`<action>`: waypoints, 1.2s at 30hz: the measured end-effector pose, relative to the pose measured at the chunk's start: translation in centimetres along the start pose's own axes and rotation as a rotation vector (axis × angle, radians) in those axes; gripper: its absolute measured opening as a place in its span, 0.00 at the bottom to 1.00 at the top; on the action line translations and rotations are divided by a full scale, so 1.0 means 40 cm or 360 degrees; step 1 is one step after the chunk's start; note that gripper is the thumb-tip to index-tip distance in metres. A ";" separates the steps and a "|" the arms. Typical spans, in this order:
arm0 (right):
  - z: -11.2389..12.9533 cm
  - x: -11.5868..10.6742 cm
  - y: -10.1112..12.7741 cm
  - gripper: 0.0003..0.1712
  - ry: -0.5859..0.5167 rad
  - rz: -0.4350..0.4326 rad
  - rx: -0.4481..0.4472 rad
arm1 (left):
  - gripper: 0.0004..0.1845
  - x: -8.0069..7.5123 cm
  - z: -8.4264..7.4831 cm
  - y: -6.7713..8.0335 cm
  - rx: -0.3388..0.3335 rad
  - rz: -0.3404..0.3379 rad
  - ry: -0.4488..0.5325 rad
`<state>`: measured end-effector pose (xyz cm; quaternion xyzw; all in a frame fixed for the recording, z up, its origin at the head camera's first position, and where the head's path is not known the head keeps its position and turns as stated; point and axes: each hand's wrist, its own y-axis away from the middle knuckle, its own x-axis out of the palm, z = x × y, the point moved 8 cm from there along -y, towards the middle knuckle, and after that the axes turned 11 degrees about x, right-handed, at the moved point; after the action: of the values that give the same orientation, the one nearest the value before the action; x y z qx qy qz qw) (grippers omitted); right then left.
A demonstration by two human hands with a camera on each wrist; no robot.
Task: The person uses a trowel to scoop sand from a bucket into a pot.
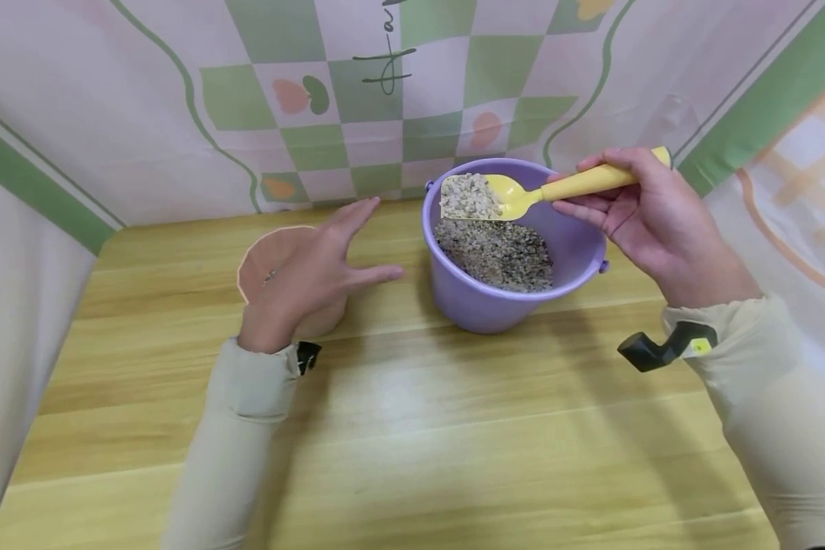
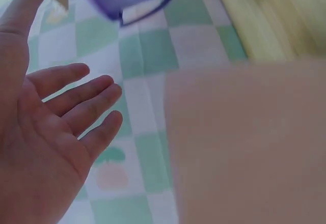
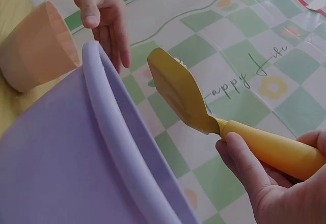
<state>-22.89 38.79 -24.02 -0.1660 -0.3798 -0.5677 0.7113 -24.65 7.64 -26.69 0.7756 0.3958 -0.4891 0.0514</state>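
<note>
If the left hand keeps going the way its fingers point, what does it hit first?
Probably the purple bucket: the left hand is open beside the pink cup, fingers aimed right and slightly back, though depth is unclear and it might pass behind.

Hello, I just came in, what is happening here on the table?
A person works at a wooden table. The right hand holds a yellow plastic scoop heaped with pale gravel, above a purple plastic bucket that is partly filled with the same gravel. The left hand is open, its fingers spread over a small peach-coloured pot that stands beside the bucket. I cannot tell whether it touches the pot.
</note>
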 end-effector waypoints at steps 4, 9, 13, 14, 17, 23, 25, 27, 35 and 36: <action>-0.010 0.015 -0.013 0.16 0.0000 -0.0029 0.0004 | 0.49 -0.048 0.033 0.051 0.0023 -0.0088 -0.0233; -0.015 0.030 -0.021 0.15 0.0004 -0.0039 0.0008 | 0.50 -0.062 0.098 0.101 -0.0118 -0.0061 -0.0020; -0.024 0.050 -0.028 0.15 0.0013 0.0023 0.0016 | 0.62 -0.060 0.144 0.148 -0.0326 0.0011 0.0010; -0.027 0.055 -0.030 0.15 0.0009 0.0027 0.0019 | 0.64 -0.060 0.151 0.157 -0.0350 0.0024 0.0012; -0.035 0.067 -0.036 0.14 -0.0001 0.0014 0.0040 | 0.66 -0.060 0.165 0.177 -0.0409 0.0056 0.0008; -0.042 0.083 -0.040 0.14 0.0069 -0.0038 0.0046 | 0.70 -0.049 0.181 0.180 -0.0474 0.0148 -0.0030; -0.042 0.083 -0.038 0.15 0.0102 -0.0062 0.0035 | 0.71 -0.043 0.182 0.167 -0.0476 0.0199 -0.0045; -0.045 0.089 -0.039 0.14 0.0135 -0.0081 0.0030 | 0.72 -0.037 0.183 0.160 -0.0472 0.0229 -0.0058; -0.077 0.144 -0.071 0.13 0.0354 -0.0066 0.0087 | 0.74 -0.021 0.180 0.153 -0.0507 0.0192 -0.0049; -0.080 0.149 -0.075 0.13 0.0367 -0.0063 0.0089 | 0.75 -0.019 0.178 0.151 -0.0518 0.0186 -0.0044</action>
<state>-24.18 31.69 -22.37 -0.0720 -0.3143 -0.5862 0.7432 -25.93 -0.23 -31.61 0.7720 0.4231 -0.4252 0.2101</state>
